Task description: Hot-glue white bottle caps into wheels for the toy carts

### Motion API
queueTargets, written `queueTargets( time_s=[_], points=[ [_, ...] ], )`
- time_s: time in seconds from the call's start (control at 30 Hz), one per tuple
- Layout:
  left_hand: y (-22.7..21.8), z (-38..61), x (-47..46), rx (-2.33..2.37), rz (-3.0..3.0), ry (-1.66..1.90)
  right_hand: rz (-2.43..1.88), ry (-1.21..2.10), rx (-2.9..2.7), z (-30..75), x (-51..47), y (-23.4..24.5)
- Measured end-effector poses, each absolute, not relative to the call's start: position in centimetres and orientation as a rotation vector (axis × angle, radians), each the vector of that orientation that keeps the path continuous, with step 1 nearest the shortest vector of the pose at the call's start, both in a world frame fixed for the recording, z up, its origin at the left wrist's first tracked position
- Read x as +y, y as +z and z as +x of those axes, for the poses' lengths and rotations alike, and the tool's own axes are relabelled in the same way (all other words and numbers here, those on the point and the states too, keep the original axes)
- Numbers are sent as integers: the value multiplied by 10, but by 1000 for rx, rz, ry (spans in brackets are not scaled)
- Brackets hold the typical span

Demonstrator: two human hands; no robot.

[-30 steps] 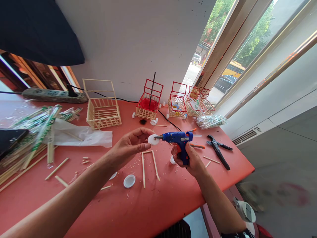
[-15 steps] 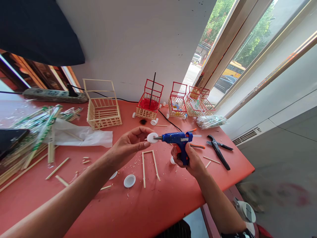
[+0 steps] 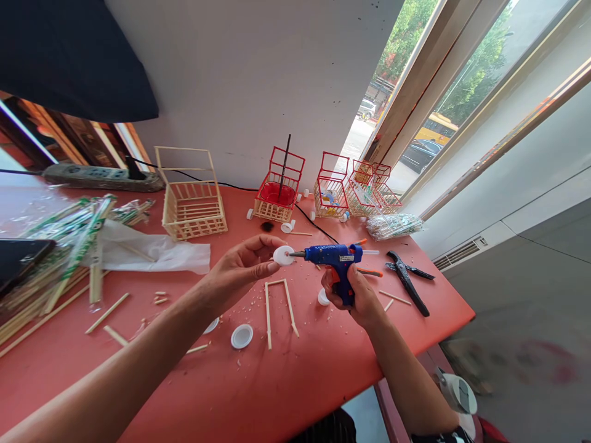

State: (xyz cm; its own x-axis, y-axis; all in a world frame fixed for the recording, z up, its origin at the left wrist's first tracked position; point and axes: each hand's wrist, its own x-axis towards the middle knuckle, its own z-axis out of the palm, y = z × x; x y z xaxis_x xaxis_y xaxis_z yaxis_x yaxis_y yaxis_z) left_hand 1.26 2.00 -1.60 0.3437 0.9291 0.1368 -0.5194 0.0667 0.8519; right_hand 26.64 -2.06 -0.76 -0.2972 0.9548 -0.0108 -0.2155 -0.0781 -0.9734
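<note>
Nearest on the table [image 3: 323,381], a white lid [image 3: 242,336] and a three-sided stick frame [image 3: 268,315] are lying flat, nearer than the glue gun [image 3: 329,253] and to its left, probably to stay within reach. The right grip [image 3: 357,292] is wrapping firmly round the glue gun's handle, apparently for steady aim; the gun is pointing left, nearly level. The left grip [image 3: 247,264] is pinching a white disc [image 3: 283,255] by its left edge, thumb and fingers nearly together, directly ahead of the gun's nozzle [image 3: 298,254]. This edge hold is leaving the disc's centre exposed to the nozzle, likely for finger clearance. Whether nozzle and disc are touching, the view is not showing clearly. Pliers [image 3: 409,289] are lying right of the glue gun, presumably set aside. Beyond the glue gun and to its left, a plain stick basket [image 3: 198,227] and a red-trimmed basket [image 3: 272,212] are standing near the wall [image 3: 240,80], likely to leave working room.
</note>
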Motion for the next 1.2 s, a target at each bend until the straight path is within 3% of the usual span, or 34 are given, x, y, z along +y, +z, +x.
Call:
queueTargets(
  time_s=[1.2],
  points=[
    [-23, 6, 29, 620, 755, 1222, -784, 1451, -1064, 276, -15, 5]
  ],
)
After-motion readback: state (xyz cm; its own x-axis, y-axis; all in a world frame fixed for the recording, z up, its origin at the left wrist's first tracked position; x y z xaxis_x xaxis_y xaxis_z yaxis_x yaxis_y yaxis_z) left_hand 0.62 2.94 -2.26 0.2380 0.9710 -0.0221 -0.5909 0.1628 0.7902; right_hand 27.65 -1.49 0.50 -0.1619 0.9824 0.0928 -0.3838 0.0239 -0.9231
